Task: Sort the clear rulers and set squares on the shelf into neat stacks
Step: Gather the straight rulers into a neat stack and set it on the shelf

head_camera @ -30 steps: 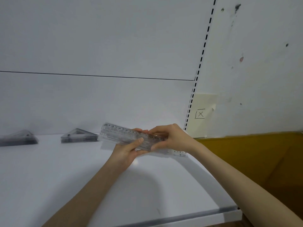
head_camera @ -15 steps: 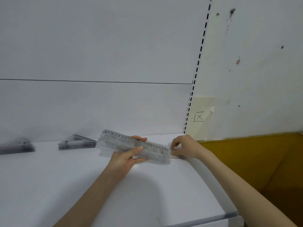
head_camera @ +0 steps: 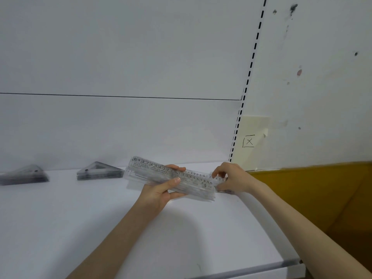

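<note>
On the shelf (head_camera: 80,228), a far stack of set squares (head_camera: 23,176) and a nearer stack (head_camera: 99,172) lie at the left, by the back wall. Right of them, a bundle of clear rulers (head_camera: 171,178) is gripped in the left hand (head_camera: 161,190), thumb on top. A loose ruler (head_camera: 220,178) is pinched at its end by the right hand (head_camera: 231,178). It should be slid flush onto the bundle and its edges squared.

A shop, by its white display shelf (head_camera: 80,228), slotted upright (head_camera: 251,63) and stacked set squares (head_camera: 99,174).
</note>
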The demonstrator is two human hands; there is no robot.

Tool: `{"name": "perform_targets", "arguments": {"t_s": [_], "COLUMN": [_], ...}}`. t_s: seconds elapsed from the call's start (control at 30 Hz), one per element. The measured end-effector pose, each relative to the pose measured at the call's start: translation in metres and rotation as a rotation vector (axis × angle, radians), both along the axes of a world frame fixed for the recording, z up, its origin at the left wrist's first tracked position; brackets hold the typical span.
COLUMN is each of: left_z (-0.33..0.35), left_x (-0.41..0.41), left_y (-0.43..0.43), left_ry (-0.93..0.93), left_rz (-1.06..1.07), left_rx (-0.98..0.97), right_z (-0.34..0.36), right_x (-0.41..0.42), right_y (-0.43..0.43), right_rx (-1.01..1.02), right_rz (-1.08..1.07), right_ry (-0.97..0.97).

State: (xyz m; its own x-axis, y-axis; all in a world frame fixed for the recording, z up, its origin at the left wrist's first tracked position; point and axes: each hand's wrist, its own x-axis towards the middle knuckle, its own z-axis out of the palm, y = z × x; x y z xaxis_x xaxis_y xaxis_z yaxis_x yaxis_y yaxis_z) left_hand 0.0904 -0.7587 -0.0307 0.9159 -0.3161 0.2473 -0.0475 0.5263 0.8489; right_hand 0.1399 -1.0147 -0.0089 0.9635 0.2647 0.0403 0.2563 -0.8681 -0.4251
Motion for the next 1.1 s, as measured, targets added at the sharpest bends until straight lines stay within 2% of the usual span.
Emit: {"name": "perform_targets", "arguments": {"t_s": [0.17,0.27,0.37,0.43,0.53,0.6,0.73,0.97,1.1], "left_z": [0.000,-0.001,-0.001,0.000,-0.001,0.001,0.002,0.003,0.003], "left_x": [-0.001,0.000,0.000,-0.001,-0.002,-0.003,-0.004,-0.003,-0.005], "left_y": [0.000,-0.001,-0.002,-0.002,-0.003,-0.004,-0.003,-0.002,-0.005], "left_ry": [-0.002,0.016,0.019,0.021,0.018,0.049,0.040,0.068,0.048], "left_rz": [-0.003,-0.008,-0.005,0.004,0.016,0.024,0.005,-0.020,0.012], "left_rx": [0.006,0.005,0.016,0.018,0.020,-0.003,-0.048,-0.080,-0.061], "right_z": [0.000,0.009,0.025,0.034,0.043,0.044,0.035,0.033,0.030], "right_x": [-0.004,-0.012,-0.026,-0.034,-0.042,-0.044,-0.046,-0.048,-0.045], "right_y": [-0.003,-0.002,0.009,0.020,0.036,0.044,0.057,0.066,0.064], "right_rx": [0.187,0.439,0.718,0.797,0.793,0.706,0.509,0.499,0.528], "right_rz": [-0.065,-0.084,-0.017,0.072,0.240,0.311,0.321,0.304,0.339], "right_ry": [-0.036,-0.103,-0.127,-0.131,-0.101,-0.075,-0.167,-0.201,-0.115]}}
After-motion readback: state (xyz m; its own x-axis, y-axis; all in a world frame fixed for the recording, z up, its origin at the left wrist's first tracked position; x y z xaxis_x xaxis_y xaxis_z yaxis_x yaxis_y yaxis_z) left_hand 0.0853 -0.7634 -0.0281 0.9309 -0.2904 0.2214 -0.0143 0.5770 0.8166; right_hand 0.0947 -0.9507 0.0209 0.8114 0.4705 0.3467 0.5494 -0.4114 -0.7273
